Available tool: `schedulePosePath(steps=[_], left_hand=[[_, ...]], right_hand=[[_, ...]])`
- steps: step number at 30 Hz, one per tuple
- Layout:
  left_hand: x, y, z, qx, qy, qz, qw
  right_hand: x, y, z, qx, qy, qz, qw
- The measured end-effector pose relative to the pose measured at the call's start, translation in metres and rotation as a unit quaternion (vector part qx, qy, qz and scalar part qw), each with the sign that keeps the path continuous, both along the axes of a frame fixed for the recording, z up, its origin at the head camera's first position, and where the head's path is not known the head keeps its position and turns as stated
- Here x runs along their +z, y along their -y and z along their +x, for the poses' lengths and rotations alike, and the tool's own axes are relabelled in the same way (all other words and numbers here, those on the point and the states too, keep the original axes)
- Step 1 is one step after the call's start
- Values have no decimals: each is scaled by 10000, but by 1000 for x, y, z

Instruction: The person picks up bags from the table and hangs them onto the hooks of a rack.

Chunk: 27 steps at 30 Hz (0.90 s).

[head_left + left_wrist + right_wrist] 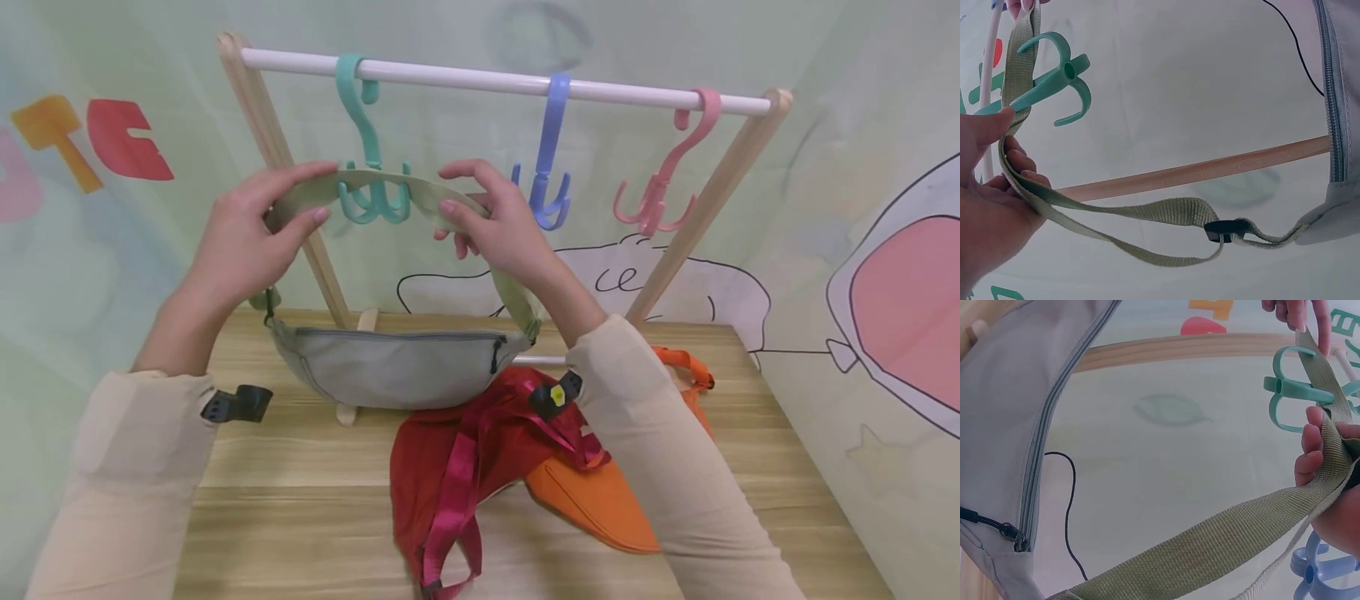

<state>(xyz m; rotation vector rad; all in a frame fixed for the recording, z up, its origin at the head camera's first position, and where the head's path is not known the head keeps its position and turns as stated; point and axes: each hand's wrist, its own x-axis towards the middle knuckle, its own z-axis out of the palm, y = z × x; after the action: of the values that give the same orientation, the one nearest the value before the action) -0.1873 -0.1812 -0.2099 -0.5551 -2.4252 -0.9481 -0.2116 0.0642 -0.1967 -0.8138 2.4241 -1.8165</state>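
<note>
A grey waist bag (397, 371) hangs by its olive webbing strap (307, 193) just over the tabletop, its zipper along the top edge. My left hand (251, 229) pinches the strap on the left, between thumb and fingers. On the other side my right hand (502, 221) grips the strap too. Between the hands, the strap crosses the prongs of a teal hook (363, 125); whether its weight rests there I cannot tell. In the left wrist view a black buckle (1225, 230) joins the strap to the bag.
A white rail (465, 77) on wooden posts (701, 208) carries the hooks, including a blue hook (551, 125) and a pink hook (663, 175). On the wooden table (300, 500) lie a red bag (427, 467) and an orange bag (600, 500), partly overlapping. A printed cloth stands behind.
</note>
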Motion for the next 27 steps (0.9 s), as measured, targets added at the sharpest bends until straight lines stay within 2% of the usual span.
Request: schedulePosePath(steps=[6,12,19,27], left_hand=[[3,0,0,20,-111,-8,9999],[5,0,2,153,-12,-70,9999],[5,0,2,95,14,-60,9999],[5,1,1,59,-107,-67,9999]], right_hand=[[0,0,-1,-49,23,-32,10000],[1,1,-1,-98,-26,-133,9999],[2,1,1,-65,-49,-300,9995],[4,0,3,-93,-47,-399,9992]])
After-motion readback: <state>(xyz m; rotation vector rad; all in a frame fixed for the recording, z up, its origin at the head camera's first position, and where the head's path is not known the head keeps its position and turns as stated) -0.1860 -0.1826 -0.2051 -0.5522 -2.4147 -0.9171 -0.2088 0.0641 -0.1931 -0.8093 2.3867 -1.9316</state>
